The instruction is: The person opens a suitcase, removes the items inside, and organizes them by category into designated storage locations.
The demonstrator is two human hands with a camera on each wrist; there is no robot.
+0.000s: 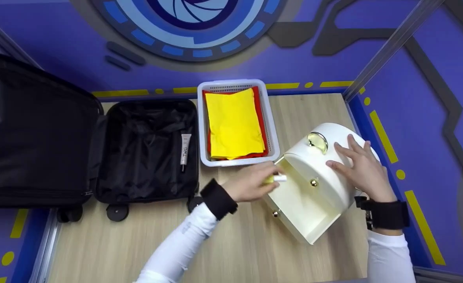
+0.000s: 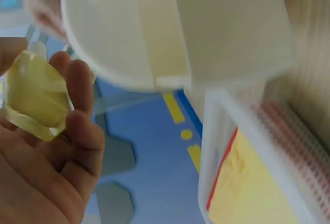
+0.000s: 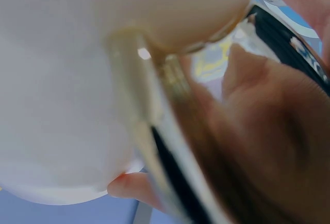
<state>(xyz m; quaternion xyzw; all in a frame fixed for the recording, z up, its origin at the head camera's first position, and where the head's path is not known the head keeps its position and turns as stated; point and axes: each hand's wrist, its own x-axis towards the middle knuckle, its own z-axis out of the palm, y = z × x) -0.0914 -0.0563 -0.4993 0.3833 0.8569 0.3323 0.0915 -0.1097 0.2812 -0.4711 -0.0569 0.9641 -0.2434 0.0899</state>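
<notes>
My left hand (image 1: 253,182) grips a small yellow tube with a white cap (image 1: 280,178) above the near side of a pulled-out drawer (image 1: 300,200). In the left wrist view the yellow tube (image 2: 38,95) sits between thumb and curled fingers, its surface shiny. The drawer belongs to a white, round-topped storage box (image 1: 335,133) with gold knobs. Spread over the top of that box, my right hand (image 1: 363,171) rests with fingers extended. The right wrist view shows the white box (image 3: 56,90) close up, with a shiny gold handle (image 3: 149,116) in front of the right hand (image 3: 273,116).
An open black suitcase (image 1: 137,165) stands at the left, with a white tube labelled TWG (image 1: 184,149) inside. Between suitcase and box, a white basket (image 1: 271,129) holds yellow cloth (image 1: 235,124) over red cloth. Blue-purple panels (image 1: 424,118) wall the wooden table (image 1: 231,243).
</notes>
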